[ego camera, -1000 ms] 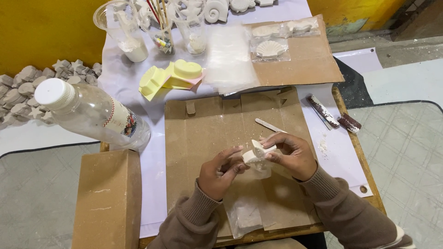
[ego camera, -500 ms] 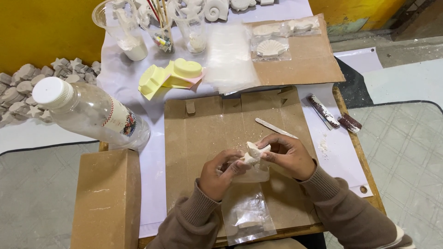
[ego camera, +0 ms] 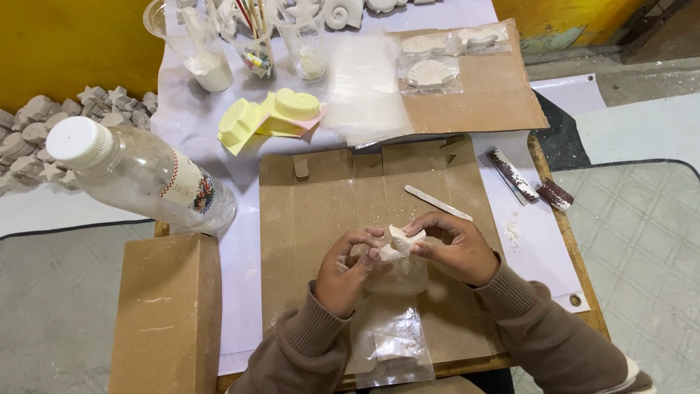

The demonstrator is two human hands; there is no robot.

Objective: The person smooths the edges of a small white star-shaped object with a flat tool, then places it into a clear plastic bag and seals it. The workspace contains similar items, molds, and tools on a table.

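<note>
Our left hand point(ego camera: 346, 266) and right hand point(ego camera: 456, 244) pinch a white plaster casting point(ego camera: 399, 243) above the cardboard sheet point(ego camera: 313, 211); a clear bag point(ego camera: 390, 339) lies just below, a bagged shell point(ego camera: 430, 73) beyond, a wooden stick point(ego camera: 437, 202) nearby. We judge bagging unfinished.

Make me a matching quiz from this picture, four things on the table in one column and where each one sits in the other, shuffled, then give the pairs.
Things:
1. plastic bottle
2. yellow moulds
3. white stick
4. small white piece

Places:
A. held between the left hand and right hand
B. lying on the brown cardboard, just beyond the hands
C. lying on its side at the table's left edge
D. on the white sheet, near the clear cups

Pairs: 1-C, 2-D, 3-B, 4-A
</note>
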